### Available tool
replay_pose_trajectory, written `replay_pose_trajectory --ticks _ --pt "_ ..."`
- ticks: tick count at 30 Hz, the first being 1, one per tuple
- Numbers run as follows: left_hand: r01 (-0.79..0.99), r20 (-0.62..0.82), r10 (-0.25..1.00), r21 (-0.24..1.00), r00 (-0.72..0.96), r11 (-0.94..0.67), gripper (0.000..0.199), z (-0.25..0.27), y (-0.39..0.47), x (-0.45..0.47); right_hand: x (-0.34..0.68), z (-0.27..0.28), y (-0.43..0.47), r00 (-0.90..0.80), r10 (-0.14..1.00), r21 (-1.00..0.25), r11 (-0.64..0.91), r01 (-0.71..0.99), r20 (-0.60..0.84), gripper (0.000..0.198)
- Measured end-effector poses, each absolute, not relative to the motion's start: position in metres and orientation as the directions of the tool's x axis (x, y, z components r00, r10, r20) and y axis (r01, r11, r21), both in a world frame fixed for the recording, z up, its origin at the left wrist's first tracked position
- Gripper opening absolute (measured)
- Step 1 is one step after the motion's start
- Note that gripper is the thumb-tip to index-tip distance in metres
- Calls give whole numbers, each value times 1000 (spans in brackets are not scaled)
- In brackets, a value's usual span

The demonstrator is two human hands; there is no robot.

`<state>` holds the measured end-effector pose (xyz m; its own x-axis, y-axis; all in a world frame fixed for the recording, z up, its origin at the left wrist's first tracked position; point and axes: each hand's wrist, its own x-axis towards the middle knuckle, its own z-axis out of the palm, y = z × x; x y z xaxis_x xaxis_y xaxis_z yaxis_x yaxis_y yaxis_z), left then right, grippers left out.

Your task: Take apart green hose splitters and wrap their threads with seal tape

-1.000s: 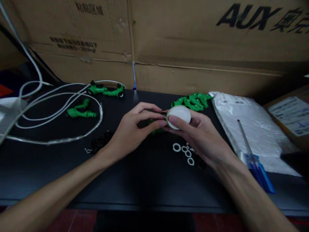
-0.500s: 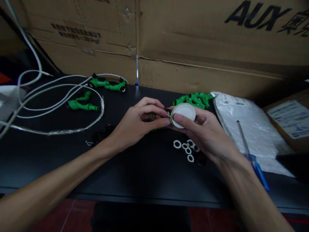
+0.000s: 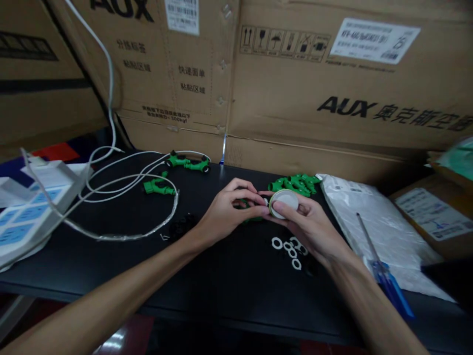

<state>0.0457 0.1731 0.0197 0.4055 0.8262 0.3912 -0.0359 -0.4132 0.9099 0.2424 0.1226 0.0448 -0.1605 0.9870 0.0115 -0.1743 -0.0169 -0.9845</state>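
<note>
My right hand (image 3: 309, 222) grips a round white disc with a yellow-green rim (image 3: 287, 203), its thumb lying across the flat face. I cannot tell whether it is a lid or a shallow tin. Against the disc's left edge, the fingertips of my left hand (image 3: 234, 204) are pinched together on a small pale piece (image 3: 266, 201), mostly covered by the fingers. A green plastic part (image 3: 253, 220) shows partly beneath my left hand. Several white ring washers (image 3: 290, 249) lie on the black table below my right hand.
Green fittings (image 3: 294, 184) are piled at the back. More green valves (image 3: 188, 162) lie left, near white cables (image 3: 127, 238) and a power strip (image 3: 18, 222). A blue-handled screwdriver (image 3: 391, 291) rests by a white plastic bag (image 3: 365, 212). Cardboard boxes (image 3: 273, 108) stand behind.
The head view has tilted up and turned left, showing more of the boxes and the power strip. Both hands keep their hold around the disc, with only slight finger movement.
</note>
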Motion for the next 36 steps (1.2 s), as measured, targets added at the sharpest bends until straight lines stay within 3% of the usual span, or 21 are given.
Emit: replay_pose_trajectory --ticks 9,14,20,23,28,36 --pt "-142 352 826 936 441 -323 17 31 163 51 241 49 100 -119 992 -965 19 -260 52 30" --pt "-79 325 810 941 489 -330 16 32 156 59 244 47 89 -115 990 -971 50 -233 79 36" --pt "-68 360 832 928 422 -367 16 28 146 69 253 41 78 -65 994 -973 76 -218 92 30" --pt "49 419 815 879 400 -475 16 30 135 67 270 46 70 -41 998 -985 36 -170 44 31" --pt "328 342 710 708 616 -625 12 29 115 60 298 60 60 -5 987 -987 -159 -30 -159 42" --pt "432 219 685 634 695 -641 21 11 103 78 307 54 61 -34 966 -965 -254 64 -257 47"
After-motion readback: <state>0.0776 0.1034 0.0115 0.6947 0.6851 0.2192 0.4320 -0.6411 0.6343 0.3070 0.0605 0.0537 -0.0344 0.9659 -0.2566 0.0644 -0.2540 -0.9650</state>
